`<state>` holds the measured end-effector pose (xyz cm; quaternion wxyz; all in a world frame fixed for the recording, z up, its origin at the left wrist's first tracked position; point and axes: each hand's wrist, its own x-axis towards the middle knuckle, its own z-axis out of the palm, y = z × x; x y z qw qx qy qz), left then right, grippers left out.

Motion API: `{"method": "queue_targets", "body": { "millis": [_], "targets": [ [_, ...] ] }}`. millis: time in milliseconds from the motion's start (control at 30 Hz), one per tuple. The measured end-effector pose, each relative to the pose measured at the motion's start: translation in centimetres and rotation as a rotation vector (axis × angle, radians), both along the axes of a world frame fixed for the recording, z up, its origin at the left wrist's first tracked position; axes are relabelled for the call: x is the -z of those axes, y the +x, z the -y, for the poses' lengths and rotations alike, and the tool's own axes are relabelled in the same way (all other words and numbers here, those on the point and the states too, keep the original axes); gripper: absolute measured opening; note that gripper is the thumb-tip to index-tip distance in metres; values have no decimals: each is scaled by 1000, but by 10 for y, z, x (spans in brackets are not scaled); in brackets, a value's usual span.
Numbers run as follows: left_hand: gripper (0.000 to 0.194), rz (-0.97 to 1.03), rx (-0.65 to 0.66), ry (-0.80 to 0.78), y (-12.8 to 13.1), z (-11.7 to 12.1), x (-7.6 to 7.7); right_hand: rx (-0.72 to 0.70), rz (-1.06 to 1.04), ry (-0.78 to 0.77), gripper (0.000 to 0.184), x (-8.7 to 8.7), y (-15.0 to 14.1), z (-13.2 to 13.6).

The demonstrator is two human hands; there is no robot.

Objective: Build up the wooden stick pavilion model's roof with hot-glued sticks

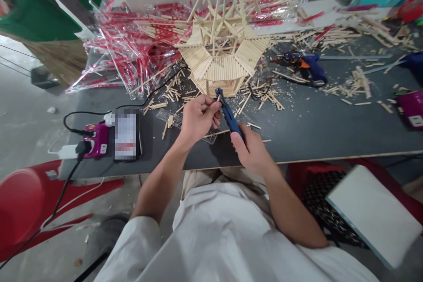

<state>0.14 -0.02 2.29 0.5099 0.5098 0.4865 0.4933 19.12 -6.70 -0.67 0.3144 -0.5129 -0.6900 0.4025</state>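
My right hand (pixel 251 147) is wrapped round a pair of blue-handled pliers (pixel 230 116), their dark jaws pointing away from me. Close beside the jaws, the thumb and fingers of my left hand (pixel 200 116) pinch a short wooden stick (pixel 219 98), mostly hidden by the fingertips. Just beyond both hands stands a pavilion model (pixel 228 67) built of pale wooden sticks, with slatted roof panels and long sticks rising to a peak. Under my hands lies a clear plastic ruler (pixel 209 139) with a thin stick across it.
Red-and-clear plastic wrappers (pixel 132 48) heap up at the back left. A phone (pixel 126 135) and a purple power adapter (pixel 95 140) with cables lie at left. A blue glue gun (pixel 309 67) rests at right among stick offcuts (pixel 360 81). The grey table's (pixel 307 134) edge runs before me.
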Motion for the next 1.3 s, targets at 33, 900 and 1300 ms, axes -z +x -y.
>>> {"method": "queue_targets", "body": {
  "millis": [33, 900, 1300],
  "targets": [
    [27, 0, -1, 0, 0, 0, 0, -4, 3, 7, 38, 0, 0, -1],
    [29, -153, 30, -24, -3, 4, -4, 1, -278, -248, 47, -4, 4, 0],
    [26, -166, 22, -19, -3, 7, -5, 43, -330, -334, 48, -12, 4, 3]
  ]
}}
